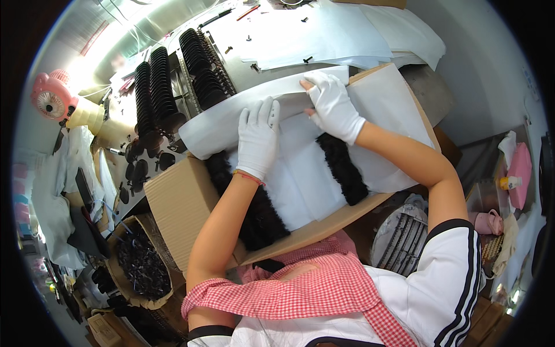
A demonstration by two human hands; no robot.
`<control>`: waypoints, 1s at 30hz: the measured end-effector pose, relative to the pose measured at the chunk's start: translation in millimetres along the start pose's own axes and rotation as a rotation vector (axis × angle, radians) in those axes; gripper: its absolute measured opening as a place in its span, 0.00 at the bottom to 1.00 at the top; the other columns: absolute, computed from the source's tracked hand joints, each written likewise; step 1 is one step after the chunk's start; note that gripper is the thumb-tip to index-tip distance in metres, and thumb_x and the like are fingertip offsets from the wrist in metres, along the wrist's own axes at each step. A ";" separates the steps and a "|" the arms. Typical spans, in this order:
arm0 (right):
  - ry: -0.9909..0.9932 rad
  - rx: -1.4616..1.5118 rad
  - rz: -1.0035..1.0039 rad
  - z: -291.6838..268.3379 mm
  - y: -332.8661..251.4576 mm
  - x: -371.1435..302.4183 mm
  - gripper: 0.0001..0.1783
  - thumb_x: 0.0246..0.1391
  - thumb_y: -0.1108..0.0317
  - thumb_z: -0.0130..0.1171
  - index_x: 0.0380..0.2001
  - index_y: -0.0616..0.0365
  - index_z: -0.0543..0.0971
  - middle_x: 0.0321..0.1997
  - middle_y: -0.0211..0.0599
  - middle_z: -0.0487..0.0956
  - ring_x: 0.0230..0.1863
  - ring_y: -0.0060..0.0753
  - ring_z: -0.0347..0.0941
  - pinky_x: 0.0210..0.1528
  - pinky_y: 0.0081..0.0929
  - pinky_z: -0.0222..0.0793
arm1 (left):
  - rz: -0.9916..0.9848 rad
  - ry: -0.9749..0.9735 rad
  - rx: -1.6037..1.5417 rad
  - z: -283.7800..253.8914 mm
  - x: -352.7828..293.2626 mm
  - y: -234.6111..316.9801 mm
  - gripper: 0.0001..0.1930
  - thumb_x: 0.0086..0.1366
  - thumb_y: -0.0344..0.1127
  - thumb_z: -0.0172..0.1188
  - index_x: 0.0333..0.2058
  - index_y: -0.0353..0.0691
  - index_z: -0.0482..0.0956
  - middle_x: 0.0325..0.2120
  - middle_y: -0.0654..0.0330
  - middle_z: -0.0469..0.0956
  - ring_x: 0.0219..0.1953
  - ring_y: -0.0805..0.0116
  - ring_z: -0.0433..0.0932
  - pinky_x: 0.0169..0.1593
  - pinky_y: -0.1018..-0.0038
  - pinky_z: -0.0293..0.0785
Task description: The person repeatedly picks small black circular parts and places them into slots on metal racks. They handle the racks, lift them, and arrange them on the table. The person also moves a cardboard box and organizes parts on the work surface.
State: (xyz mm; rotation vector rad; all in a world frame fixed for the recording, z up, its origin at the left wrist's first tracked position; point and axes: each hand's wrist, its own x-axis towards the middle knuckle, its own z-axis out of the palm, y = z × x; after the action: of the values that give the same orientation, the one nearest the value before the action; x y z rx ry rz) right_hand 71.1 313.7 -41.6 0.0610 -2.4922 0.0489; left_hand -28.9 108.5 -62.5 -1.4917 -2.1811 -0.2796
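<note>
An opened cardboard box (179,199) sits in front of me, lined with white paper. Inside lie rows of small black pieces (341,168), packed along both sides of a white sheet (300,173). A curved white paper flap (214,133) stands up along the far side. My left hand (258,139), in a white glove, lies against that flap with its fingers stretched out. My right hand (335,110) wears a white glove with thumb and forefinger tips bare. It rests at the flap's right part, fingers bent, thumb and forefinger apart.
Racks of black round pieces (205,69) stand on the bench at the far left, near a pink fan (52,95). White sheets (324,37) lie beyond the box. A carton of dark pieces (141,263) is at lower left; a round bag-lined container (399,237) is at right.
</note>
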 end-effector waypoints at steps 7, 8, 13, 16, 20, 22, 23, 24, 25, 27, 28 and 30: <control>-0.539 0.106 0.084 16.9 70.9 23.3 0.14 0.50 0.56 0.64 0.36 0.50 0.78 0.38 0.40 0.81 0.40 0.47 0.78 0.41 0.40 0.72 | -0.227 -0.003 0.008 -19.2 -10.8 -27.8 0.22 0.56 0.40 0.66 0.48 0.38 0.76 0.42 0.52 0.77 0.43 0.50 0.76 0.46 0.58 0.74; -0.585 0.146 0.098 15.7 75.1 26.9 0.14 0.50 0.56 0.64 0.36 0.50 0.78 0.36 0.40 0.82 0.39 0.48 0.79 0.41 0.41 0.73 | -0.289 -0.118 0.017 -23.3 -15.7 -34.4 0.22 0.56 0.41 0.65 0.47 0.38 0.76 0.40 0.52 0.77 0.42 0.51 0.76 0.45 0.58 0.74; -0.714 0.068 0.164 -3.7 62.2 43.1 0.26 0.46 0.47 0.67 0.41 0.56 0.81 0.41 0.44 0.82 0.45 0.49 0.78 0.48 0.41 0.73 | -0.347 -0.147 0.059 -44.5 -47.1 -66.5 0.19 0.54 0.44 0.66 0.40 0.38 0.77 0.33 0.53 0.77 0.37 0.52 0.77 0.41 0.58 0.73; -0.139 0.042 -0.230 -6.3 27.2 45.0 0.33 0.44 0.51 0.70 0.51 0.55 0.76 0.47 0.40 0.78 0.49 0.44 0.74 0.55 0.38 0.69 | -0.352 -0.142 0.002 -44.6 -51.7 -72.5 0.20 0.54 0.48 0.66 0.38 0.39 0.77 0.32 0.55 0.77 0.36 0.53 0.78 0.40 0.57 0.73; -0.160 0.310 -0.345 23.9 -30.2 43.3 0.24 0.45 0.68 0.66 0.48 0.56 0.76 0.45 0.38 0.78 0.45 0.44 0.76 0.48 0.37 0.72 | -0.399 -0.230 -0.026 -44.5 -47.4 -74.6 0.20 0.56 0.51 0.64 0.37 0.40 0.77 0.29 0.56 0.79 0.34 0.54 0.79 0.41 0.57 0.74; -0.107 0.305 -0.291 38.3 -31.2 49.8 0.16 0.47 0.68 0.64 0.41 0.53 0.77 0.38 0.37 0.79 0.40 0.43 0.77 0.42 0.37 0.74 | -0.443 -0.285 -0.063 -50.6 -48.1 -78.8 0.20 0.57 0.52 0.63 0.36 0.40 0.77 0.29 0.55 0.79 0.34 0.54 0.80 0.42 0.57 0.74; -0.171 0.259 -0.245 41.5 -25.6 52.0 0.12 0.48 0.67 0.63 0.38 0.52 0.77 0.35 0.37 0.79 0.37 0.42 0.77 0.40 0.38 0.74 | -0.493 -0.344 -0.078 -55.3 -49.8 -82.5 0.22 0.59 0.54 0.61 0.38 0.39 0.76 0.32 0.54 0.80 0.38 0.53 0.80 0.44 0.57 0.74; -0.276 0.191 -0.173 41.1 -15.6 55.0 0.09 0.50 0.66 0.62 0.35 0.51 0.76 0.31 0.36 0.79 0.35 0.41 0.78 0.39 0.38 0.74 | -0.489 -0.373 -0.128 -60.7 -53.2 -85.8 0.22 0.60 0.54 0.60 0.38 0.39 0.76 0.34 0.54 0.80 0.40 0.53 0.79 0.45 0.57 0.74; -0.245 0.205 -0.239 38.4 -7.3 56.1 0.05 0.53 0.64 0.60 0.32 0.50 0.76 0.29 0.34 0.79 0.31 0.40 0.78 0.36 0.38 0.74 | -0.474 -0.376 -0.173 -65.9 -56.6 -90.6 0.22 0.60 0.54 0.59 0.39 0.39 0.76 0.35 0.53 0.79 0.42 0.53 0.79 0.47 0.57 0.73; -0.450 0.287 -0.203 29.4 5.6 62.3 0.10 0.53 0.63 0.61 0.36 0.55 0.77 0.32 0.40 0.79 0.36 0.46 0.77 0.41 0.38 0.74 | -0.455 -0.426 -0.239 -72.2 -62.7 -100.3 0.23 0.63 0.53 0.57 0.43 0.38 0.75 0.41 0.50 0.78 0.47 0.51 0.77 0.51 0.59 0.72; -0.597 0.291 -0.142 24.0 7.8 68.4 0.12 0.53 0.61 0.62 0.38 0.55 0.78 0.34 0.41 0.79 0.38 0.47 0.77 0.43 0.38 0.74 | -0.438 -0.403 -0.252 -73.7 -68.4 -102.4 0.22 0.63 0.50 0.58 0.47 0.38 0.76 0.43 0.49 0.78 0.48 0.49 0.77 0.54 0.59 0.71; -0.623 0.236 -0.140 10.7 0.2 76.0 0.22 0.55 0.53 0.62 0.47 0.56 0.78 0.40 0.41 0.80 0.44 0.49 0.76 0.49 0.41 0.72 | -0.443 -0.179 -0.460 -76.2 -84.4 -112.1 0.22 0.63 0.45 0.60 0.50 0.36 0.75 0.44 0.49 0.78 0.48 0.48 0.77 0.55 0.59 0.71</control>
State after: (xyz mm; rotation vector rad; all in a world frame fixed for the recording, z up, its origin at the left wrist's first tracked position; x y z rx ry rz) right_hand 4.2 311.0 -4.2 0.4048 -3.0817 0.3070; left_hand -86.6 -36.1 -27.2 -1.2636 -2.7131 -0.8765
